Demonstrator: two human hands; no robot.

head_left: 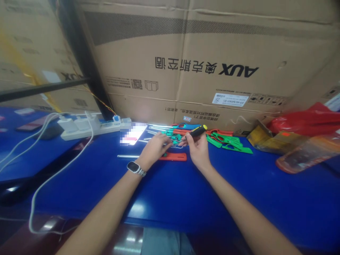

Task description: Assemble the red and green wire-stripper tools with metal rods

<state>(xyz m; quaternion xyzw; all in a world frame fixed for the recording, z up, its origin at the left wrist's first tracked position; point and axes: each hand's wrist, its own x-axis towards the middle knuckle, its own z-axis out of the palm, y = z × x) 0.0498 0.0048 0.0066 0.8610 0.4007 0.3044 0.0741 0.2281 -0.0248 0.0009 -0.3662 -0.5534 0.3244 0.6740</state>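
My right hand (197, 146) is closed around a screwdriver (198, 131) with a black and yellow handle, its tip pointing left toward my left hand. My left hand (156, 146), with a watch on its wrist, has its fingers curled over small green and metal parts (172, 137) on the blue table (170, 191); what it pinches is too small to make out. A red plastic handle piece (174, 157) lies just below both hands. A metal rod (128, 156) rests left of the left hand.
Green and red scissor-like plastic handles (228, 141) are piled right of the hands. A phone (134, 134) and white power strip (85, 125) with cables sit at left. Large cardboard boxes (202, 63) wall off the back. Red and orange bags (305, 141) lie at right.
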